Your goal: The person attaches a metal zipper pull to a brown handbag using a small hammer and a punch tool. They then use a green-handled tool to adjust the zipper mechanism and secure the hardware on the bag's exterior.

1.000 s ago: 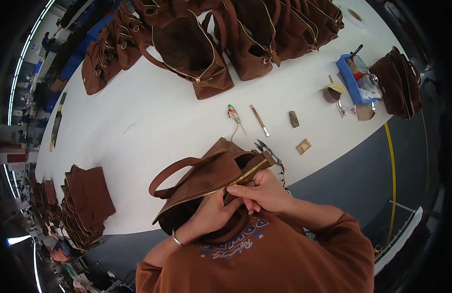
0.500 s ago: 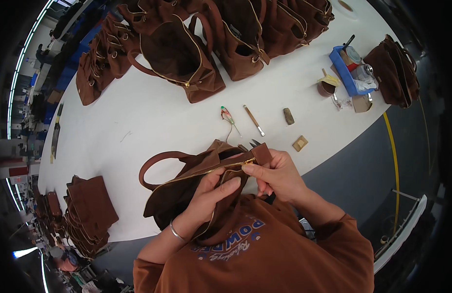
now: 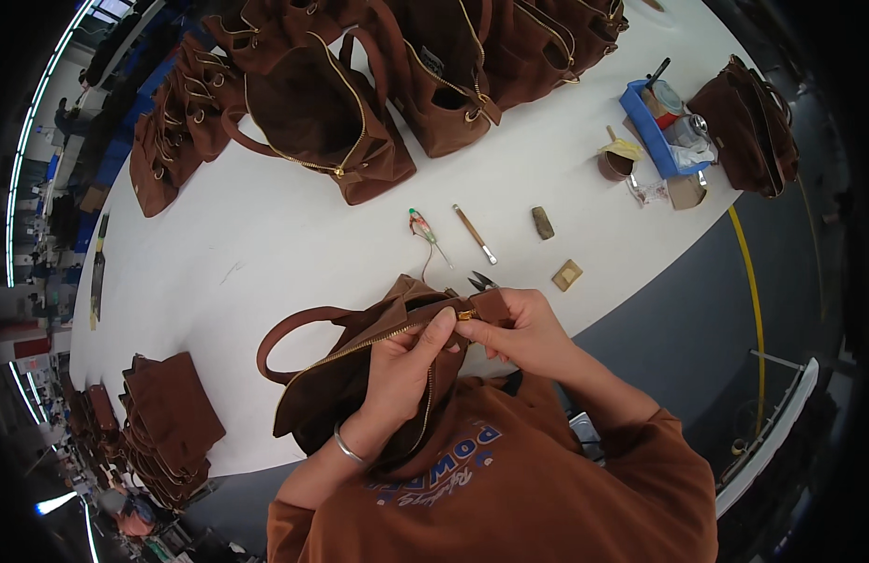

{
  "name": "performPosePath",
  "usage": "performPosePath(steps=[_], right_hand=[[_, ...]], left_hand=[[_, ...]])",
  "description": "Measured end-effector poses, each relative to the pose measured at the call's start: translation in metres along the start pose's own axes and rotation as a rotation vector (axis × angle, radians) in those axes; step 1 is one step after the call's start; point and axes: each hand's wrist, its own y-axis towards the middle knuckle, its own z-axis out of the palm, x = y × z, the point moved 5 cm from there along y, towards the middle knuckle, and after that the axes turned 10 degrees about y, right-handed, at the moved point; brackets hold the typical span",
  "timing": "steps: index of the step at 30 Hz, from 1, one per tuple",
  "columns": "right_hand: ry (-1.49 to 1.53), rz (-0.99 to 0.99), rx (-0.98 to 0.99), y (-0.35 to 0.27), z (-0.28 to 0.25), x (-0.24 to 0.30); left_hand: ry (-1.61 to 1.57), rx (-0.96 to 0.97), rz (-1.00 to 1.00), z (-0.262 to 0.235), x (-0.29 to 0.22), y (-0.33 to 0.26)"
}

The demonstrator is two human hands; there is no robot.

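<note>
A brown handbag (image 3: 324, 361) lies at the near edge of the table, its mouth unzipped and its curved handle (image 3: 286, 340) to the left. My left hand (image 3: 406, 361) reaches over the opening and pinches the zipper edge between thumb and fingers near the zip's right end. My right hand (image 3: 521, 333) closes on the brown zipper end tab (image 3: 491, 307), thumb beside the gold zipper slider (image 3: 466, 315). The two thumbs are close together. Fingers beneath the bag are partly hidden. Just beyond the tab lie dark-bladed snips (image 3: 481, 281), partly covered.
On the white table (image 3: 209, 281) lie a green-tipped awl (image 3: 423, 228), a brush (image 3: 475, 234), a dark block (image 3: 543, 223) and a tan block (image 3: 566, 275). Several brown bags (image 3: 331, 113) stand behind. A blue tray (image 3: 655, 131) and cup (image 3: 615, 165) sit far right; bag pieces (image 3: 176, 413) are stacked left.
My left hand has moved right and up along the zipper, bringing its thumb close to my right thumb at the slider. The view has shifted slightly.
</note>
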Motion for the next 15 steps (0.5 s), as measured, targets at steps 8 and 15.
performPosePath(steps=[8,15], right_hand=[[-0.064,0.008,0.008,0.018,-0.044,-0.001],[-0.081,-0.098,-0.284,0.032,-0.097,-0.015]], left_hand=[[0.182,-0.243,0.15,-0.031,-0.035,-0.006],[-0.026,-0.34,0.494,-0.134,-0.065,-0.046]])
